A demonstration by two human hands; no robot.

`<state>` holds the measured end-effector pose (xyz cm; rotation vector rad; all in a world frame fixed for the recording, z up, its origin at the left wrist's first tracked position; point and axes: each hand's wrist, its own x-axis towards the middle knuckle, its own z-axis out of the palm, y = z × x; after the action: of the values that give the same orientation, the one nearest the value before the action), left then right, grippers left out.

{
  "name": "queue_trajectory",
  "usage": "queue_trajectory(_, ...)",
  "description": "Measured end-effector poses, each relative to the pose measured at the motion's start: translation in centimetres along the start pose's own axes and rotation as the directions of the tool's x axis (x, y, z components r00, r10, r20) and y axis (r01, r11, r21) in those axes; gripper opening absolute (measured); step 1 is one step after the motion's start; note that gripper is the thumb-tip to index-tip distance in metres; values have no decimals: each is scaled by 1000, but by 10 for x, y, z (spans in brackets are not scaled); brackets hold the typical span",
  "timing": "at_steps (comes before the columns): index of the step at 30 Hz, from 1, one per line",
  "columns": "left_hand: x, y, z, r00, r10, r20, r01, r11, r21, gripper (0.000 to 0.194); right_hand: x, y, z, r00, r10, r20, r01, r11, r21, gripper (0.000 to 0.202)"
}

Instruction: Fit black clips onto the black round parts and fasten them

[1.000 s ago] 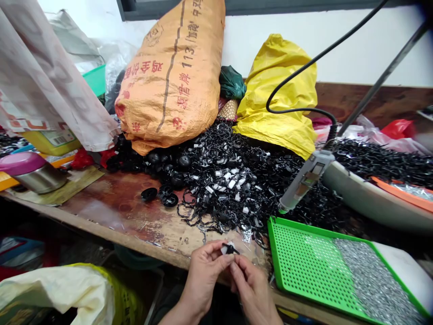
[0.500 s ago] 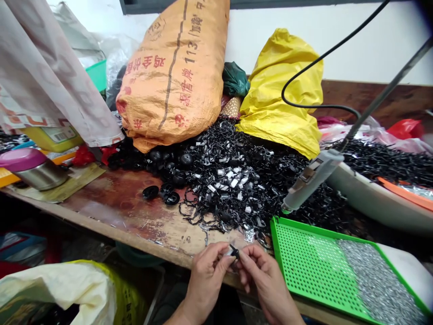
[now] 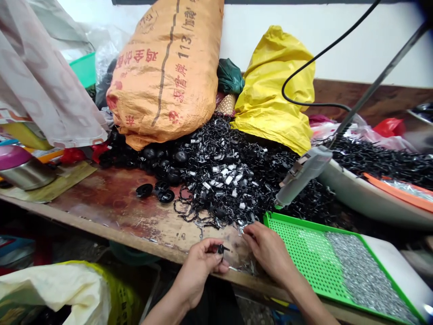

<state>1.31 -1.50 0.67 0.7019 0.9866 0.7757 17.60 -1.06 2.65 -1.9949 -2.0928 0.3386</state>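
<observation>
My left hand point(image 3: 202, 267) pinches a small black part point(image 3: 221, 250) above the front edge of the wooden table point(image 3: 158, 223). To its right, my right hand point(image 3: 267, 246) reaches over the table, its fingertips closed at a few shiny metal pieces point(image 3: 241, 225) by the front of the pile; whether it grips one is too small to tell. Black and white small parts point(image 3: 226, 180) are heaped behind both hands. Beside my right hand is a green perforated tray point(image 3: 301, 262) with many small metal pins point(image 3: 368, 275) in its right portion.
An electric screwdriver point(image 3: 302, 174) hangs over the pile near the tray. Orange point(image 3: 165, 76) and yellow point(image 3: 275, 90) sacks stand behind. A large basin point(image 3: 368, 194) is at right, a steel container point(image 3: 29, 171) at left, and an open sack point(image 3: 77, 289) below the table edge.
My hands have separated. My left hand keeps the black part, while my right hand has moved up to the metal pieces by the pile. The view has shifted slightly.
</observation>
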Motion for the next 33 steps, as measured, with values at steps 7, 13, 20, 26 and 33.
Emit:
queue_trajectory(7,17,1,12,995,93,-45,-96,994,-59,17,22,-1,15,998,-9,68,27,966,-256,21)
queue_trajectory(13,45,0,21,973,138,-185,-162,979,-124,20,20,10,10,991,-64,116,85,978,-189,14)
queue_trajectory(20,78,15,27,962,181,-207,-209,970,-125,20,34,17,10,999,-39,27,41,997,-71,16)
queue_trajectory(26,66,18,17,963,180,-201,-208,970,-129,21,31,20,13,998,-35,-53,35,999,6,18)
queue_trajectory(33,40,13,5,962,183,-203,-206,974,-98,22,30,23,10,995,-22,-102,27,999,44,16)
